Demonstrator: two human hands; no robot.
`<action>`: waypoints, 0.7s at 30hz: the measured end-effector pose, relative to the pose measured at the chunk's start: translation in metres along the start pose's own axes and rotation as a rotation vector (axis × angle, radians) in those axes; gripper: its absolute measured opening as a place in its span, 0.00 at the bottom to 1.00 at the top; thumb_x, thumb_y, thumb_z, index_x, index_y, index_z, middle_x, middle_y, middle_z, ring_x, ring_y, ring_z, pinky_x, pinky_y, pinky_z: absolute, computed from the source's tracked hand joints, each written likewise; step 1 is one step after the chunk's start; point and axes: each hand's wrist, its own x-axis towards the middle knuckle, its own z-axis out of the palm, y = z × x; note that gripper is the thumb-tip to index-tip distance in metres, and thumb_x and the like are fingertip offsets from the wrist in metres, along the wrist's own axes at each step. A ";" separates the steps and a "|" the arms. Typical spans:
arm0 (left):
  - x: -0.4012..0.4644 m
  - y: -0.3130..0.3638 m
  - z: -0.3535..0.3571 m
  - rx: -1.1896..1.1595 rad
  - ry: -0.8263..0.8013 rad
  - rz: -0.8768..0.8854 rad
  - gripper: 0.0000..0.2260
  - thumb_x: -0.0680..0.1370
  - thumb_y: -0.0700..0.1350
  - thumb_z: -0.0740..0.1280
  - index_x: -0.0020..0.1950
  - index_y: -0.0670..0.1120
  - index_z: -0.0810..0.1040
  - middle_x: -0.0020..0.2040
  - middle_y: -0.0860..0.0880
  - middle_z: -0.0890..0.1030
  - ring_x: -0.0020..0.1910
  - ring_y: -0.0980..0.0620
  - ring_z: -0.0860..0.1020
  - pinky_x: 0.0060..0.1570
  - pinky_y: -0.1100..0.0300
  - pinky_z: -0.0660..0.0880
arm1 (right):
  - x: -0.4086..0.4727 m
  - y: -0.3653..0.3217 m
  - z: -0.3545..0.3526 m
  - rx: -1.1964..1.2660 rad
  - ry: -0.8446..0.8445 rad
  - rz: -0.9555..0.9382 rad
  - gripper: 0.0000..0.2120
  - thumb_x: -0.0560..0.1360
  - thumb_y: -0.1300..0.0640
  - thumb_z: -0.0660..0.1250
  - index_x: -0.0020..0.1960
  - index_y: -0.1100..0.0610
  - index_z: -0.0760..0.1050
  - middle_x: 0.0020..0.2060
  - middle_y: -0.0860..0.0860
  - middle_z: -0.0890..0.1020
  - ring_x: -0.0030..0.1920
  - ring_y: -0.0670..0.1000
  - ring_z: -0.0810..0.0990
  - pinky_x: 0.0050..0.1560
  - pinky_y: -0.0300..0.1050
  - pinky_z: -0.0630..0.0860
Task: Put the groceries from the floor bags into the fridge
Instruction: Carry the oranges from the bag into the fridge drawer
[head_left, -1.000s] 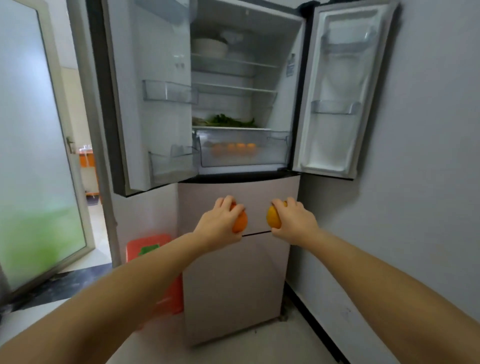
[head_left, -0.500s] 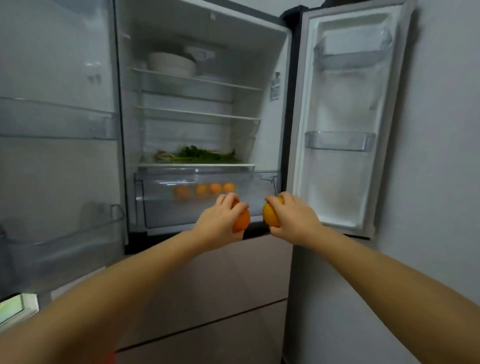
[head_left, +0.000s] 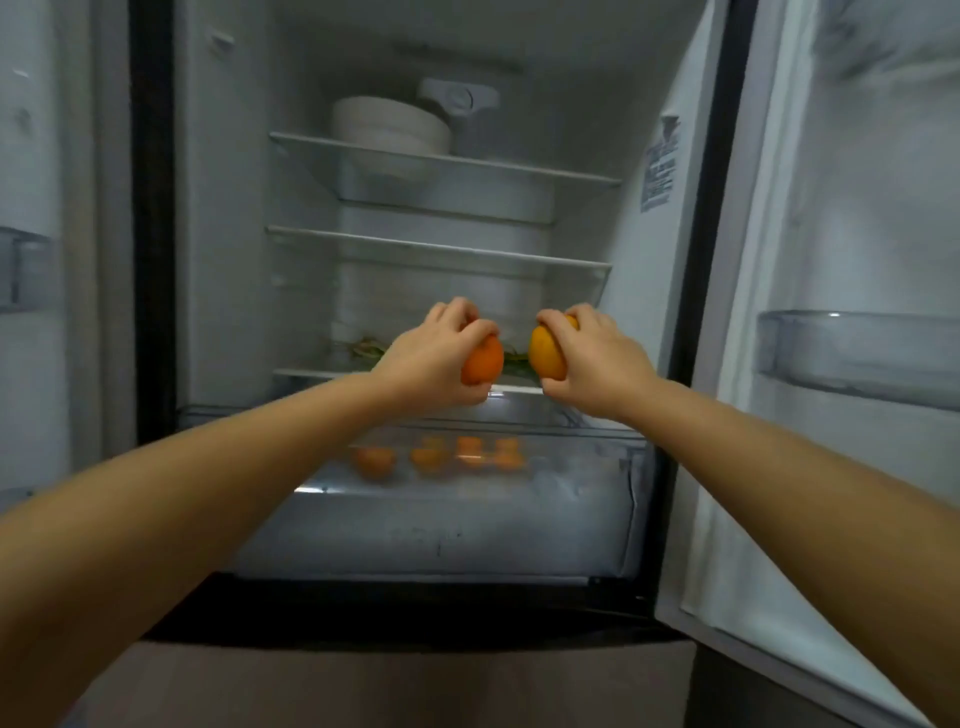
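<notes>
Two hands, each holding one round orange fruit, inside the open white fridge (head_left: 218, 218).
Left hand (head_left: 431, 358) clasps the deeper-orange fruit (head_left: 483, 361); right hand (head_left: 592, 358) clasps the yellower fruit (head_left: 545, 353); below both grips, the clear plastic drawer (head_left: 467, 519) holds more oranges (head_left: 431, 457).

1. This is a home kitchen.
2. A big fridge (head_left: 467, 260) stands open, with glass shelves and door racks.
3. White bowls (head_left: 389, 127), green leaves (head_left: 366, 347) and oranges in the drawer (head_left: 441, 457) sit inside.
</notes>
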 end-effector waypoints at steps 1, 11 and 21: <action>0.011 -0.007 0.006 0.024 -0.027 0.020 0.27 0.71 0.54 0.70 0.67 0.49 0.69 0.62 0.45 0.67 0.62 0.45 0.67 0.50 0.50 0.75 | 0.014 0.004 0.008 0.012 -0.011 0.020 0.35 0.70 0.47 0.69 0.72 0.49 0.57 0.66 0.57 0.66 0.63 0.61 0.68 0.53 0.53 0.72; 0.088 -0.043 0.110 0.064 -0.734 0.201 0.25 0.72 0.57 0.69 0.63 0.46 0.71 0.59 0.43 0.67 0.55 0.43 0.73 0.56 0.52 0.73 | 0.110 0.028 0.099 0.157 -0.966 0.180 0.22 0.72 0.54 0.72 0.61 0.52 0.66 0.58 0.52 0.69 0.58 0.56 0.75 0.50 0.50 0.80; 0.084 -0.059 0.214 -0.161 -0.951 0.399 0.27 0.75 0.55 0.68 0.69 0.45 0.64 0.63 0.39 0.64 0.59 0.38 0.71 0.59 0.53 0.69 | 0.129 0.049 0.203 0.087 -1.322 0.319 0.28 0.73 0.56 0.71 0.69 0.54 0.62 0.67 0.56 0.69 0.61 0.58 0.74 0.51 0.48 0.77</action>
